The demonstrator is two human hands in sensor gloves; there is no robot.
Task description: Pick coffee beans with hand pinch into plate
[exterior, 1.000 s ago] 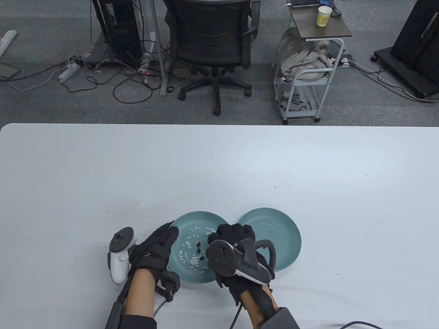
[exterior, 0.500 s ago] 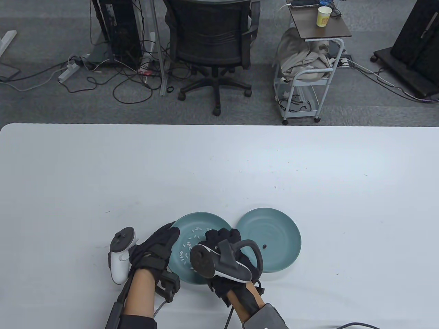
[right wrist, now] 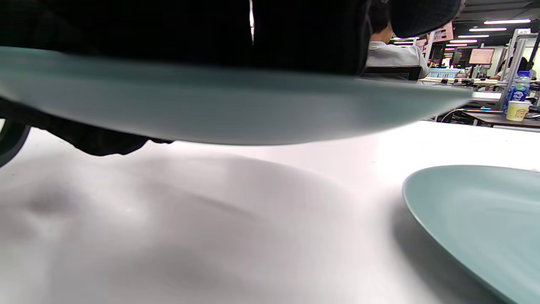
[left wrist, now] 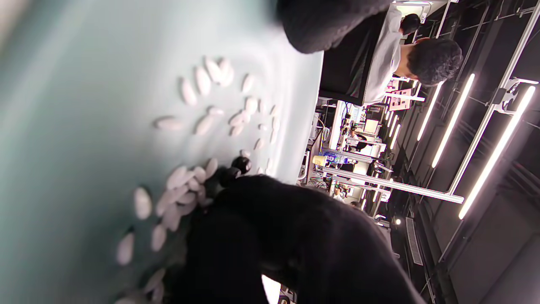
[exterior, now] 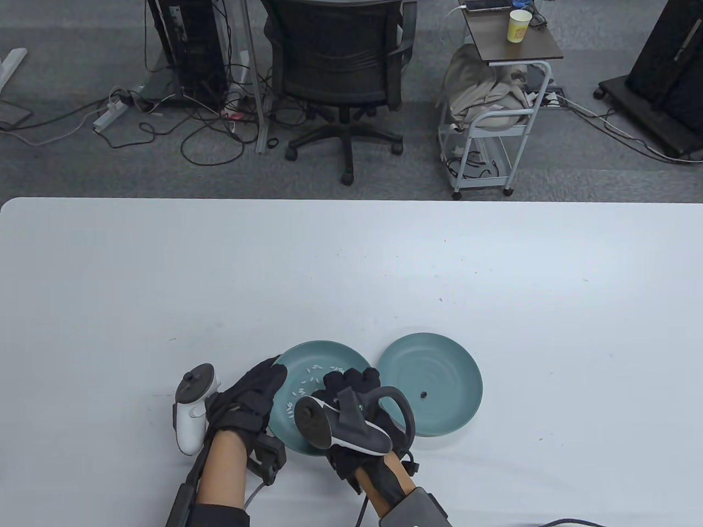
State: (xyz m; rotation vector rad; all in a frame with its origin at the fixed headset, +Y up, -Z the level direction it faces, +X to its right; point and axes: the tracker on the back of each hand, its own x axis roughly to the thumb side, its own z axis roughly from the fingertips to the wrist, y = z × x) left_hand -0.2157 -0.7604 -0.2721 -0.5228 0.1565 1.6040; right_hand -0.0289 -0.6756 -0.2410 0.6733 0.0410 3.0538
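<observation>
Both hands are wearing black gloves w/ bare forearms showing. Left hand is carrying a white tracker (black top); right hand a dark grey one.

**Grey-carpeted office beyond the table**

A black office chair was seen behind the white table's far edge. A wheeled cart stood to its right, cables lay left, and ceiling strip lights were lit.
</observation>
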